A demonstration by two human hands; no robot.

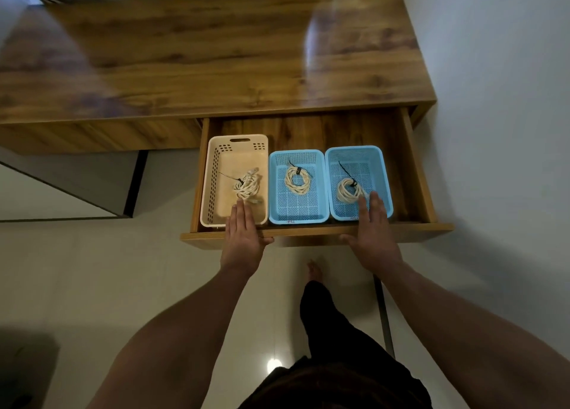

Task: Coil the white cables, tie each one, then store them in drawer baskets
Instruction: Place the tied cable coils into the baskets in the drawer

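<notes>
- Your left hand (242, 239) lies flat over the drawer front (308, 231), fingers straight and together, holding nothing. The tips reach over the near rim of the beige basket (212, 174).
- Your right hand (374, 233) is just as flat, its fingers a little spread and empty. The tips lie over the near end of the right blue basket (387, 180).
- All three white cables are coiled, tied in black and stored. One coil (246, 186) is in the beige basket at 9 o'clock in the drawer, one (297, 180) in the middle blue basket (273, 186), and one (347, 191) at 3 o'clock.
- Closing the drawer looks like all that remains. Draw your fingertips back toward 6 o'clock onto the front panel, because the desk edge (308, 112) at 12 o'clock would catch them.
- Push evenly with both palms toward 12 o'clock so the drawer runs straight.
- I cannot tell whether your right fingertips touch the coil, so lift them clear of it and do not drag them.
- The tie tails lie low inside the baskets, so I judge they will pass under the desk top.
- The wall (493, 69) stands close at 3 o'clock, which leaves your right elbow little room. There is open floor at 9 o'clock, and your foot (314, 270) stands at 6 o'clock, back from the drawer.
</notes>
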